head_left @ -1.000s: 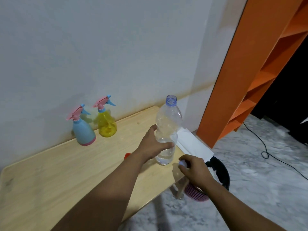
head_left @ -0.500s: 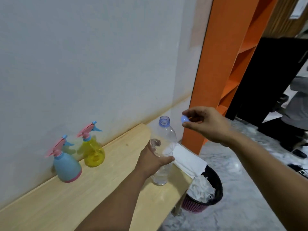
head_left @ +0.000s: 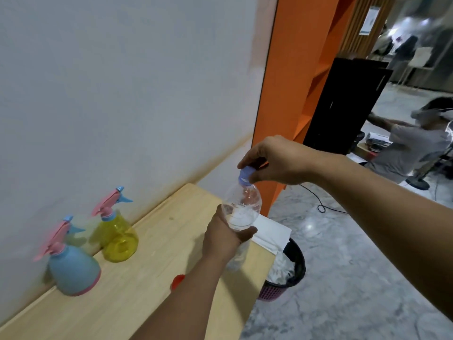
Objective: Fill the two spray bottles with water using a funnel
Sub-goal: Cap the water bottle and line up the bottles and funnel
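- My right hand [head_left: 277,161] has brought the small blue plastic cap [head_left: 246,173] onto the clear plastic water bottle [head_left: 241,212], fingers pinching it.
- My left hand [head_left: 224,239] grips the bottle's body.
- Both spray bottles, blue [head_left: 73,271] and yellow [head_left: 119,238], stand capped at far left; pouring looks finished.

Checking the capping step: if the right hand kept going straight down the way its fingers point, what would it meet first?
The right hand pinches the blue cap, which appears to sit already on the neck of the water bottle that the left hand grips. Further down, it would press the bottle mouth.
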